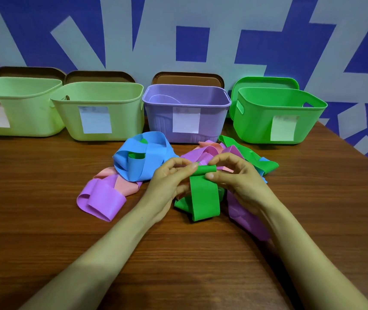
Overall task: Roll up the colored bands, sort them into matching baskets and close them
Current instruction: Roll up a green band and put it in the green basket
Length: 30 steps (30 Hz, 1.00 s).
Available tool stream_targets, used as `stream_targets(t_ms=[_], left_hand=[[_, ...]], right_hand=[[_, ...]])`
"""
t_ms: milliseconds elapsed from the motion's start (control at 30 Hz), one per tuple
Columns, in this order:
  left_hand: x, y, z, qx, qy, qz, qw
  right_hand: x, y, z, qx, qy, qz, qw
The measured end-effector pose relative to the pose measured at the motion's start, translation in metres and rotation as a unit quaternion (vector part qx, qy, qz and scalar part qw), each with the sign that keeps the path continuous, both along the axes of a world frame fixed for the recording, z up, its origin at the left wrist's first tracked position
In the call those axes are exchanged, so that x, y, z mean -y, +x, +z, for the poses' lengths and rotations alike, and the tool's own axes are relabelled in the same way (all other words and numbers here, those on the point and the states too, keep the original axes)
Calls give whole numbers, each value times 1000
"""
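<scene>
The green band (pixel 204 195), top end curled into a small roll, is held up mid-counter; a blue band (pixel 142 166), purple band (pixel 102 198) and pink band (pixel 127 186) lie tangled around it. Two pale-green baskets (pixel 122 117), a purple basket (pixel 160 121) and a green basket (pixel 254 124) stand open along the counter's far edge

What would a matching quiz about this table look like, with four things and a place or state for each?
Things: 1 left hand and right hand; 2 blue band; 3 purple basket; 4 green basket.
States: A far right of the row; B pinching the curled end of the green band; C loose on the table; D brown lid behind it.
Pairs: 1-B, 2-C, 3-D, 4-A.
</scene>
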<state>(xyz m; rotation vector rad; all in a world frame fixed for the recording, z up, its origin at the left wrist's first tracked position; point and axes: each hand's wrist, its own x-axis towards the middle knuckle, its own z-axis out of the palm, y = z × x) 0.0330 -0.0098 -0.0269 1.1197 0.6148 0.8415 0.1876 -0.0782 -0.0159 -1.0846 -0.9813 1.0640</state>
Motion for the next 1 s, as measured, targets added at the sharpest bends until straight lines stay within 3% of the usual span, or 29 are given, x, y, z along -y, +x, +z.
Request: stream_targets(t_ms=[333,700,1000], left_hand=[[-2,0,-1,-14,8,20,1000],[-2,-1,-3,5,56,39,998],[-1,-1,-3,17,56,27,998]], right_hand=[[-1,0,0,27,11,-15,999],[-2,-1,-2,16,-76,5,997],[-1,1,-2,12,-45,15,999]])
